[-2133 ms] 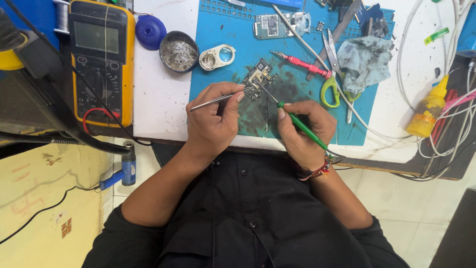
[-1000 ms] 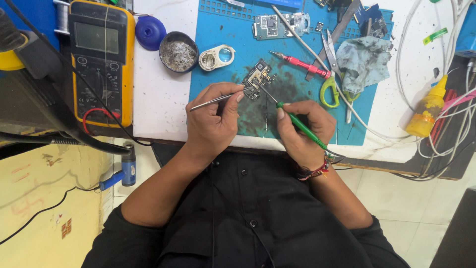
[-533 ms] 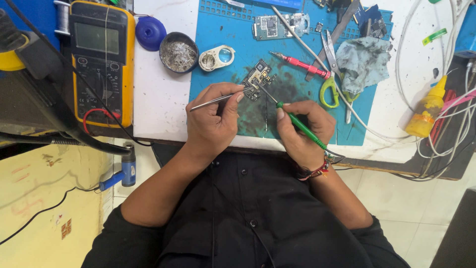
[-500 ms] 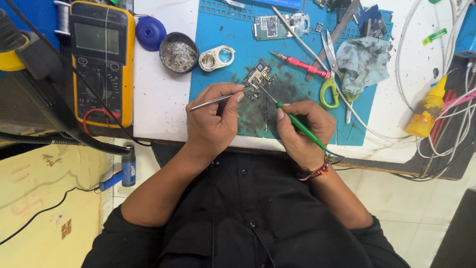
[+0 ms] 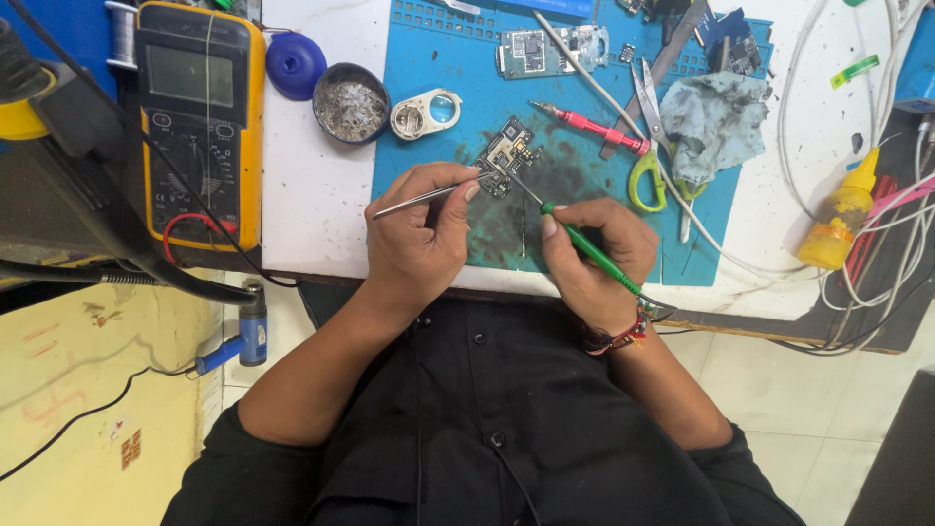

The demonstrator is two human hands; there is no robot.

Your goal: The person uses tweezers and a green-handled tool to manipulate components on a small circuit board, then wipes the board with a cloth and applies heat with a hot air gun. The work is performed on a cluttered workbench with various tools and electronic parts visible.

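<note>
A: What sits on your far left?

B: A yellow meter [image 5: 200, 122] at the bench edge, then a blue lid [image 5: 295, 64], a round tin [image 5: 351, 102] of grey bits and a small magnifier [image 5: 426, 113].

A: And your left hand [image 5: 419, 239]?

B: You pinch thin metal tweezers [image 5: 429, 196] between thumb and fingers, their tips at the small circuit board [image 5: 506, 156] on the blue mat [image 5: 429, 58].

A: Your right hand [image 5: 594, 258]?

B: Your fingers are closed around a green-handled soldering iron [image 5: 584, 244], held like a pen, its tip touching that board's lower right edge.

A: Further right?

B: A red screwdriver [image 5: 589, 127], green-handled scissors [image 5: 648, 146], a crumpled cloth [image 5: 716, 122], then a yellow squeeze bottle [image 5: 838, 219] among white cables [image 5: 891, 78].
</note>
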